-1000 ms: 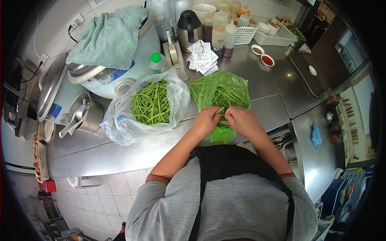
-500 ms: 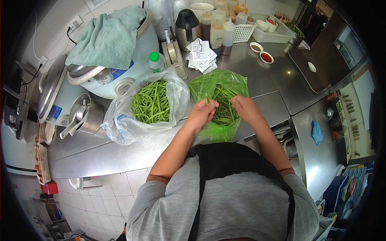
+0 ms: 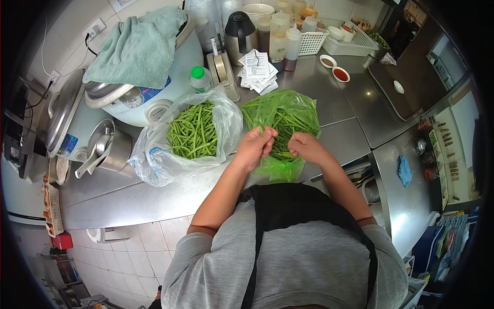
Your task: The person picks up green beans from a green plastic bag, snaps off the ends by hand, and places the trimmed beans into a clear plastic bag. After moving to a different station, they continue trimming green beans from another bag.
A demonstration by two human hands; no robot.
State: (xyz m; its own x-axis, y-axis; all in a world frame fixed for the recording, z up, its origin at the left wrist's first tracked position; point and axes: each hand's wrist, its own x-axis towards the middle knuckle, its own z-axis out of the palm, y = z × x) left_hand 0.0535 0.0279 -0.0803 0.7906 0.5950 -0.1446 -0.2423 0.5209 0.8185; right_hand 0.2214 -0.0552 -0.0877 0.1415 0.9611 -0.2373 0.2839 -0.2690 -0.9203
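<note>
A green plastic bag lies open on the steel counter, full of long green beans. Over its near left side, my left hand is closed, with a green bean sticking up from its fingertips. My right hand hovers above the bag's right side, its fingers curled together; whatever they pinch is hidden. To the left stands a clear plastic bag, rolled open, holding a heap of shorter green bean pieces.
Behind the bags are a tape dispenser, paper slips, a green-capped bottle and sauce bottles. Two sauce dishes sit farther right. At left are a metal pot and a towel-covered large container.
My right hand has moved down and left, closer to my left hand. My left hand has shifted only slightly, still pinching a bean.
</note>
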